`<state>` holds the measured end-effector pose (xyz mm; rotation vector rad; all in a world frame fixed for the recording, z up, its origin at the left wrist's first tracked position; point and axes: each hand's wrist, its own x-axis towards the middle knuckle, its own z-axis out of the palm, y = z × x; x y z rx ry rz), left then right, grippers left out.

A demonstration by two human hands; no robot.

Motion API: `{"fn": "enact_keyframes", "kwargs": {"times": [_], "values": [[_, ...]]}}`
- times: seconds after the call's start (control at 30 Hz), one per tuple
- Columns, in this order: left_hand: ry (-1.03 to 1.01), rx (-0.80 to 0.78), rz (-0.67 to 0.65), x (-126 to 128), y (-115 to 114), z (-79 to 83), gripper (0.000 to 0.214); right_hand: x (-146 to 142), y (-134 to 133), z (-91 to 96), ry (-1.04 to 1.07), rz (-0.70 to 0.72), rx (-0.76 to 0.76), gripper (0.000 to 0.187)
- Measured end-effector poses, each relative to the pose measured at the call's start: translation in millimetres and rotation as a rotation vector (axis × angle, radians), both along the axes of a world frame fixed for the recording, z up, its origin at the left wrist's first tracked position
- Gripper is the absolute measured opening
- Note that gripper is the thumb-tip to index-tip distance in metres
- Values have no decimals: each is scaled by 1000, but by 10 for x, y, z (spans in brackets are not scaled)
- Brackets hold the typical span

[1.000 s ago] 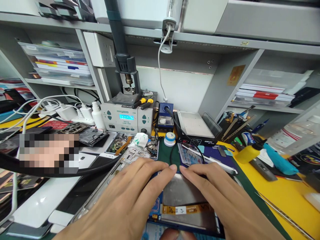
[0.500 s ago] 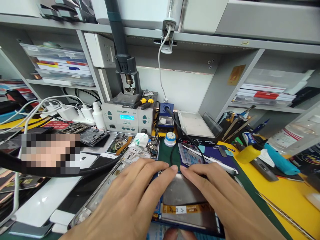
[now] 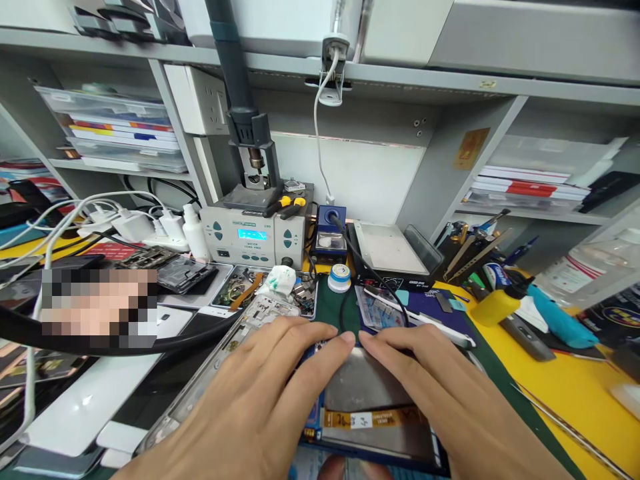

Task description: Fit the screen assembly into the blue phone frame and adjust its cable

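Observation:
Both of my hands rest on an opened phone [image 3: 365,390] lying flat in front of me, its silver metal plate and an orange flex cable facing up. My left hand [image 3: 260,407] lies with fingers stretched over the phone's left side and far edge. My right hand [image 3: 450,400] covers its right side the same way. The two index fingertips almost meet at the far edge. A thumb tip shows under the near edge. A bare phone frame [image 3: 225,360] lies just left of my left hand.
A hot-air rework station [image 3: 253,237] stands at the back, with a blue solder stand [image 3: 330,237] and a heating plate [image 3: 387,250] beside it. Parts trays, chargers and cables crowd the left. A yellow bottle [image 3: 495,307], a blue tool and tweezers lie right.

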<state>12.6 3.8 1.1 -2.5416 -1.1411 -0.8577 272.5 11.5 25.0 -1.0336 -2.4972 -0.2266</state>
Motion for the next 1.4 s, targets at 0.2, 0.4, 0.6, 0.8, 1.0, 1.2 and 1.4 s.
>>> {"fn": "enact_keyframes", "kwargs": {"times": [0.2,0.4,0.6,0.8,1.0,1.2,1.4], "values": [[6,42,1,28,13,3,63,9,-1,-17,-30,-11,7,61],[26,46,40,54,-19,61,65,30,-5,-20,-21,5,8,60],[31,23,28,57,0,80,65,23,2,-6,-17,8,12,61],[5,32,4,21,-10,27,62,10,2,-10,-2,5,2,60],[17,27,7,26,9,21,64,2,4,-16,-22,-1,6,61],[42,22,38,50,-19,23,59,29,0,-23,-24,11,23,62],[49,45,36,42,-28,20,54,24,4,-1,-28,14,7,63]]}}
